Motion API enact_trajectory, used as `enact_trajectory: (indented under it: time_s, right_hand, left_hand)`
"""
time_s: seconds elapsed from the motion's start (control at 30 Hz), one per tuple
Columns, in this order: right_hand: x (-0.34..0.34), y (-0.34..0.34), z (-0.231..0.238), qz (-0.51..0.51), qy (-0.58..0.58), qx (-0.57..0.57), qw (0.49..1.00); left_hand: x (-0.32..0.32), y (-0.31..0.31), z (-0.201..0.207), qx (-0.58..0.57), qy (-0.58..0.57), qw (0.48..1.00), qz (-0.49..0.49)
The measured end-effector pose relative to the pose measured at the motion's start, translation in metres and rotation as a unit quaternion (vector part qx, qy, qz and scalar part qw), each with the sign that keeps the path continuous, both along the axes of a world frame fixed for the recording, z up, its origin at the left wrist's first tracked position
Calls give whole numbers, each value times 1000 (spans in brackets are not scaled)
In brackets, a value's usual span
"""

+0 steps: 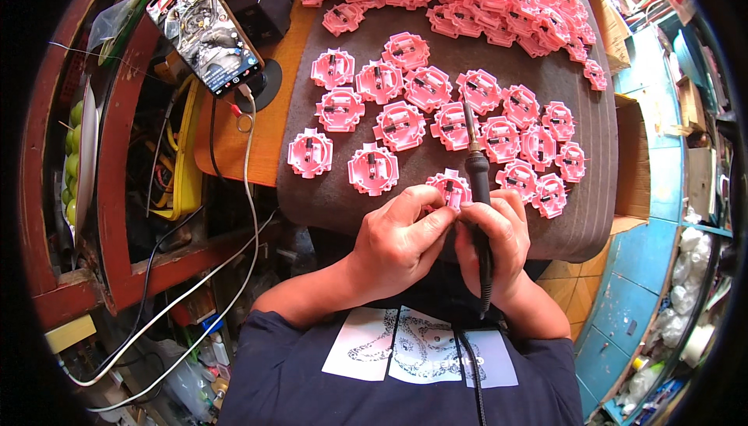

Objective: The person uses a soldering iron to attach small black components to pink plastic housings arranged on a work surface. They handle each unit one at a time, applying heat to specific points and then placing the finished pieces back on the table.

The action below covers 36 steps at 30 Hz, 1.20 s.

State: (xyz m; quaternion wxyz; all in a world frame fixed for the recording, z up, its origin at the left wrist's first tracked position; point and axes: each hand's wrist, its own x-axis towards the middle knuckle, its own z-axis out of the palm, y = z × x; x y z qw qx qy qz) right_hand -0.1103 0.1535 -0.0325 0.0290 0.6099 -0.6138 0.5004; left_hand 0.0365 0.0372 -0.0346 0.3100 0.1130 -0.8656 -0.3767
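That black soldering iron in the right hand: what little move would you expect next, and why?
Probably a small tilt of the soldering iron to bring its tip down onto the pink plastic part pinched by the left hand. The right hand grips the handle with the tip pointing away over the laid-out pink parts, not on the held piece, which sits at the mat's near edge.

pink parts (436, 106) crowd mat (351, 208), bare strip left edge
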Motion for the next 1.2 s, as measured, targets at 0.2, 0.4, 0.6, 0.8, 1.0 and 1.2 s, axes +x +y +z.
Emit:
enact_trajectory:
  time_s: [0.2, 0.4, 0.6, 0.8, 1.0, 1.2]
  right_hand:
    - [-1, -1, -3, -2, 3, -5, 1000]
    - [2, 4, -3, -41, 30, -31, 998]
    - [2, 14, -7, -3, 126, -22, 992]
    - [5, 13, -14, -23, 91, -14, 996]
    - [4, 11, -14, -20, 59, -18, 998]
    - [-16, 41, 5, 15, 2, -30, 999]
  left_hand:
    - [-3, -8, 5, 28, 8, 999, -19]
    - [-4, -2, 5, 10, -13, 1000, 10]
    - [-6, -2, 5, 4, -13, 1000, 19]
    - [-6, -2, 4, 3, -12, 1000, 24]
    - [-6, -3, 2, -6, -14, 999, 28]
    - [-7, 0, 8, -24, -29, 999, 29]
